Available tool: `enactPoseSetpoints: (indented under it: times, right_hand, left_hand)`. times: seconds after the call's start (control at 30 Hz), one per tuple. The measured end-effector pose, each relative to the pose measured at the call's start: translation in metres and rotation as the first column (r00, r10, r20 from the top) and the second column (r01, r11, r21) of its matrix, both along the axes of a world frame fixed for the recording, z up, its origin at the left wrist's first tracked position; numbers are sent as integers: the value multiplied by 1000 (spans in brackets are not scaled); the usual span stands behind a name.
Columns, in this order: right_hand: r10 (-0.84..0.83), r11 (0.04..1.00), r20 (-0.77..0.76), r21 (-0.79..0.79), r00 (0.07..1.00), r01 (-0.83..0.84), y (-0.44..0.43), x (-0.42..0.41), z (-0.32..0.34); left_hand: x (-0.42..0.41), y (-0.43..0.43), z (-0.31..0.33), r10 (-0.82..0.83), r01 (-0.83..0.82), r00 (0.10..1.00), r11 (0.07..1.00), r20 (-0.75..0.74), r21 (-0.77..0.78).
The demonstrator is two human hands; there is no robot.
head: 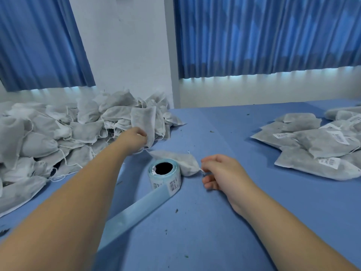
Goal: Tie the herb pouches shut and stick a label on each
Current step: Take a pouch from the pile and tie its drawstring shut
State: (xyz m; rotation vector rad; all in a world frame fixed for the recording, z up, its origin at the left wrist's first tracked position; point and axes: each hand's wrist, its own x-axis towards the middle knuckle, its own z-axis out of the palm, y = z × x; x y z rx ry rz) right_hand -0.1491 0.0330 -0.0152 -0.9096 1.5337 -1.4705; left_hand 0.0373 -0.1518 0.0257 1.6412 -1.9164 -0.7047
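Two white, gauzy herb pouches are held: the left hand (136, 136) grips the upright pouch (144, 120) at the edge of the heap (58, 133), centre-left; the right hand (224, 173) pinches the drawstring (201, 169) of the flat pouch (181, 162) at centre. Just beside it stands a label roll (164, 174), its blue backing trailing lower left. Labelled pouches (312, 145) lie right on the blue tabletop (234, 222).

Fingertips of the left hand (136, 136) are hidden behind the pouch (143, 120) it grips. The pouch pile (48, 133) left of this hand and the labelled pouches (312, 147) right of the right hand (222, 173) are cut by the edges. Print on the label roll (172, 182) is unreadable.
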Motion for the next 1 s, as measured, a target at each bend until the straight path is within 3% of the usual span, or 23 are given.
enactPoseSetpoints:
  times: [0.17,0.33,0.47,0.6,0.77,0.9,1.0]
  right_hand:
    - [2,1000,-3,-1,1000,-2,-2,-3,-3]
    - [12,1000,1,-2,1000,-12,-4,-4,-4]
    - [17,1000,-16,5,1000,-17,-2,-4,-3]
    - [10,1000,-36,-1,999,-10,1,-2,0]
    - [6,994,-21,-110,1000,-8,12,5,12]
    - [-9,945,68,-325,998,31,23,8,29]
    - [5,920,102,-391,995,35,34,11,40]
  left_hand:
    - [-10,-10,-2,-16,32,991,993,-136,116]
    - [-18,-10,3,47,-40,989,998,-143,51]
    - [-17,-2,19,71,-69,963,997,-261,15]
    - [-19,23,48,1,34,878,997,-478,64]
    - [-33,80,75,-135,194,777,981,-615,30]
    - [-47,131,72,-269,362,737,932,-620,26]
    - [-52,158,62,-300,416,739,907,-604,58]
